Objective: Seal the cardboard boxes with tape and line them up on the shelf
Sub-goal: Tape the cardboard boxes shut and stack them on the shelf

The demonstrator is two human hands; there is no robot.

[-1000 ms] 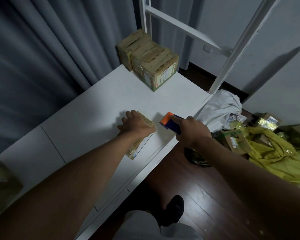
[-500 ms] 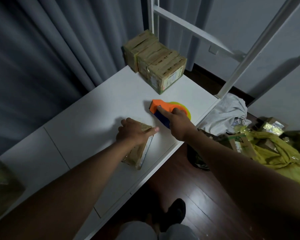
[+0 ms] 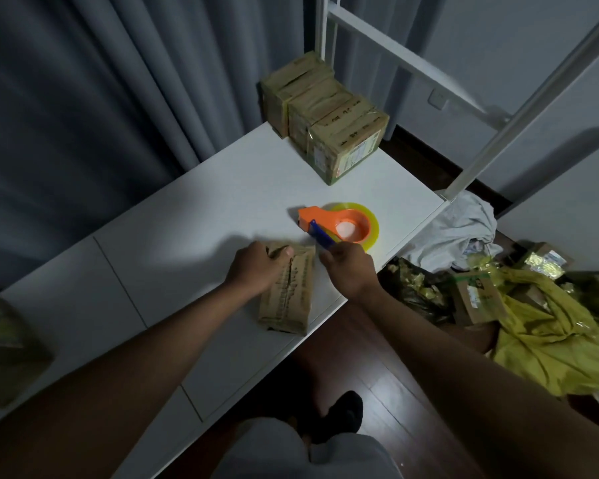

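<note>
A flat brown cardboard box (image 3: 287,295) lies on the white shelf top (image 3: 187,216) near its front edge. My left hand (image 3: 255,269) grips the box's far left corner, with the thumb on top. Just beyond the box, an orange tape dispenser (image 3: 339,224) with a yellowish tape roll and a blue handle lies flat on the shelf. My right hand (image 3: 350,269) has its fingers curled at the near end of that blue handle. Several taped boxes (image 3: 329,115) stand in a tight row at the shelf's far end.
White shelf posts (image 3: 491,140) rise at the far right corner. On the wooden floor to the right lie a white cloth (image 3: 457,229), yellow bags (image 3: 547,344) and loose cardboard pieces (image 3: 478,299). Grey curtains hang behind. A blurred brownish object (image 3: 7,344) sits at the left edge.
My right hand carried the tape dispenser past the box, laid it flat on the shelf and drew back to the handle's end. The left hand turned the box lengthwise.
</note>
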